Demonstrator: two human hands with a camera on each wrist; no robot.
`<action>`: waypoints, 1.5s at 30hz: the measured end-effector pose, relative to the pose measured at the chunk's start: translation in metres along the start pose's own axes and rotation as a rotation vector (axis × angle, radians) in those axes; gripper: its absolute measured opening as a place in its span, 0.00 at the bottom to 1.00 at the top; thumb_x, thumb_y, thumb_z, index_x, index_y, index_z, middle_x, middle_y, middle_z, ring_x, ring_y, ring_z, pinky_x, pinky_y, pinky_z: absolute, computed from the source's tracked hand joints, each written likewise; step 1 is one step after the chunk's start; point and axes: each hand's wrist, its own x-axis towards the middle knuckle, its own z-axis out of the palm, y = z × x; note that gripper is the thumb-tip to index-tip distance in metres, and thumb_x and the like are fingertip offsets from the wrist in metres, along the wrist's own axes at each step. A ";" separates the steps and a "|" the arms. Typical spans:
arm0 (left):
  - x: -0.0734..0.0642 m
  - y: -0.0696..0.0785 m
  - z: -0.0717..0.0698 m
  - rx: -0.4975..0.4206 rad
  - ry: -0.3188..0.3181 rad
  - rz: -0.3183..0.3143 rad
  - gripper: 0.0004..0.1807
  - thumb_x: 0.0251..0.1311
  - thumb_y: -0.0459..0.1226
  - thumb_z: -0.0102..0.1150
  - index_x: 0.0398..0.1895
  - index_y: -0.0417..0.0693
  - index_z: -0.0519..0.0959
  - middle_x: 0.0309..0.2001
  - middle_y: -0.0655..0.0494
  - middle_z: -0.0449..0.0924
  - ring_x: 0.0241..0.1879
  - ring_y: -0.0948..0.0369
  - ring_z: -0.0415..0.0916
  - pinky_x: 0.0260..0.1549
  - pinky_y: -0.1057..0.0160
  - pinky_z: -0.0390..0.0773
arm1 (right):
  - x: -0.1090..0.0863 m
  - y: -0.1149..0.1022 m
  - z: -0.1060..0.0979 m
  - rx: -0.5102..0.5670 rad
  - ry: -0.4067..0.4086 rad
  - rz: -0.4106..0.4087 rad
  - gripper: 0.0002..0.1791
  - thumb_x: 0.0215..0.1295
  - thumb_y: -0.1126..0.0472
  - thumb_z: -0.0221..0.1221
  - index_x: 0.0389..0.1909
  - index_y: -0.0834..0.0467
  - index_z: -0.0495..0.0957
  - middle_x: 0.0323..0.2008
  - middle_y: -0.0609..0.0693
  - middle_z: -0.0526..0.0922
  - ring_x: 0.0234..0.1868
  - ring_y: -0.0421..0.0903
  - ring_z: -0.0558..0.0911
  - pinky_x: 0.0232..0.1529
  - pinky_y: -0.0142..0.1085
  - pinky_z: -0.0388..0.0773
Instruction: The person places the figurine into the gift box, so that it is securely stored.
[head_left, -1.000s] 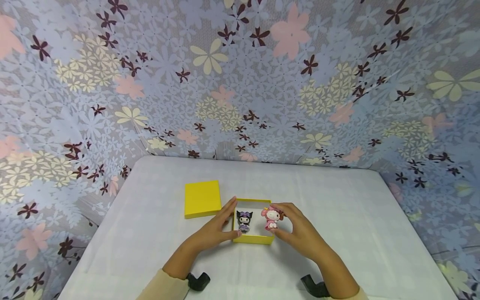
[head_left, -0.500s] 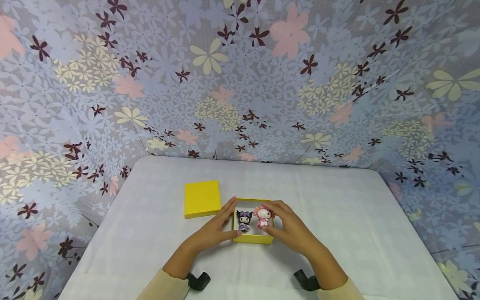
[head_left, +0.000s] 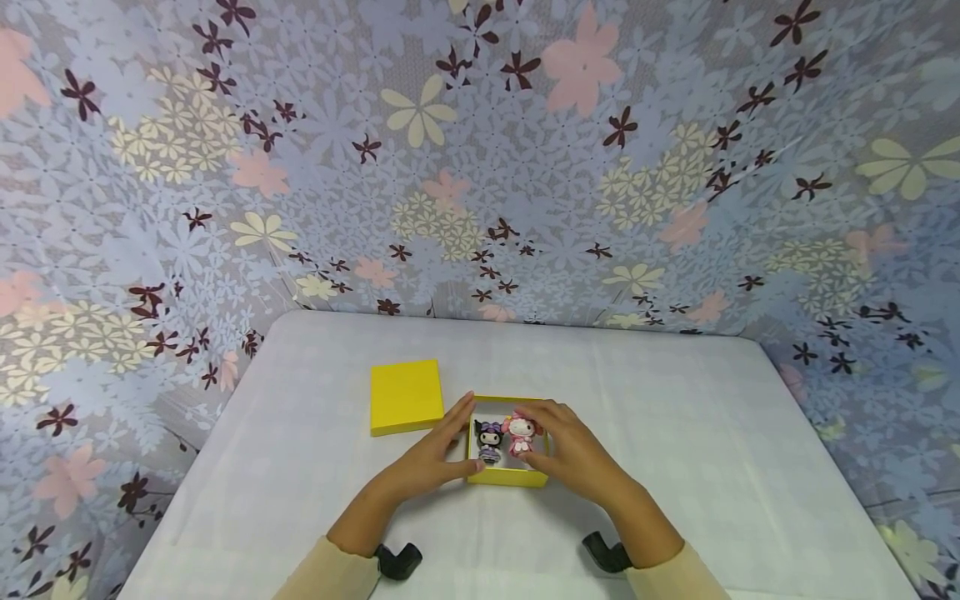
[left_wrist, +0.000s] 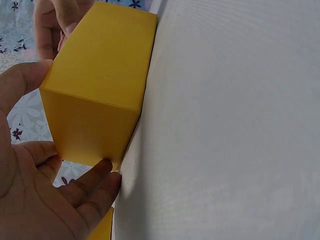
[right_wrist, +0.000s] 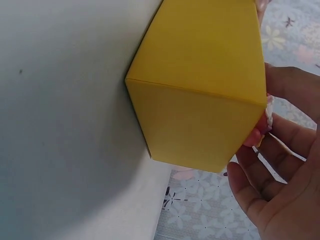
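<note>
Right hand [head_left: 573,450] pinches a pink-and-white figurine [head_left: 521,431] between thumb and fingers, at the right side of a yellow box [head_left: 508,477]. The figurine lies over the box's opening; in the right wrist view, part of it projects beyond the rim, between the fingers. Whether it touches the box floor cannot be told. Left hand [head_left: 429,464] grips the box at its left side, thumb at the near corner and index finger at the far one; in the left wrist view, two further fingertips rest near the lower edge of the left wall. Inside the box, near the left wall, is a black-and-purple figurine [head_left: 490,442], just beside the pink one, its face toward the head camera. Beyond the left hand, a square yellow lid [head_left: 407,396] lies on the white-covered table [head_left: 697,450]. Black fittings [head_left: 400,562] show at both wrists, next to beige sleeves [head_left: 327,573]. Behind the table hangs a flower-patterned cloth [head_left: 337,208].
</note>
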 end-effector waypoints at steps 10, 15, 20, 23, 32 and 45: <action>0.002 -0.004 0.001 -0.005 0.000 0.018 0.52 0.64 0.53 0.65 0.82 0.70 0.42 0.83 0.70 0.31 0.82 0.61 0.39 0.77 0.49 0.57 | 0.005 0.004 0.004 -0.106 0.016 -0.030 0.38 0.52 0.54 0.77 0.66 0.51 0.77 0.61 0.47 0.81 0.61 0.50 0.74 0.64 0.52 0.73; 0.002 -0.005 0.001 -0.003 0.003 0.017 0.52 0.63 0.54 0.65 0.82 0.71 0.41 0.83 0.70 0.31 0.82 0.61 0.39 0.77 0.48 0.57 | 0.007 0.007 0.006 -0.130 0.012 -0.037 0.37 0.51 0.53 0.77 0.64 0.52 0.78 0.60 0.48 0.82 0.62 0.51 0.74 0.66 0.54 0.71; 0.002 -0.004 0.001 0.004 0.000 0.012 0.53 0.63 0.54 0.65 0.82 0.73 0.41 0.83 0.71 0.31 0.82 0.61 0.38 0.77 0.49 0.57 | 0.008 0.010 0.008 -0.149 0.001 -0.036 0.37 0.51 0.53 0.77 0.64 0.52 0.78 0.60 0.47 0.82 0.62 0.50 0.73 0.65 0.52 0.70; 0.001 -0.003 0.000 0.010 -0.002 0.005 0.53 0.62 0.54 0.66 0.82 0.72 0.41 0.83 0.72 0.31 0.82 0.62 0.37 0.78 0.49 0.56 | 0.009 0.012 0.009 -0.168 0.003 -0.048 0.37 0.51 0.53 0.77 0.64 0.52 0.78 0.59 0.47 0.82 0.61 0.50 0.73 0.65 0.52 0.70; 0.002 -0.003 0.000 0.015 -0.004 0.012 0.53 0.63 0.54 0.65 0.83 0.70 0.41 0.83 0.72 0.31 0.82 0.63 0.35 0.79 0.48 0.53 | 0.014 0.013 0.012 -0.270 -0.001 -0.080 0.35 0.49 0.51 0.78 0.61 0.52 0.80 0.59 0.48 0.84 0.58 0.49 0.74 0.62 0.51 0.71; 0.000 -0.003 0.000 0.004 -0.009 0.018 0.53 0.63 0.53 0.65 0.83 0.68 0.41 0.83 0.71 0.31 0.82 0.63 0.35 0.78 0.50 0.55 | 0.021 0.010 0.012 -0.309 -0.061 -0.065 0.30 0.48 0.48 0.78 0.55 0.48 0.84 0.54 0.42 0.86 0.57 0.48 0.74 0.62 0.51 0.69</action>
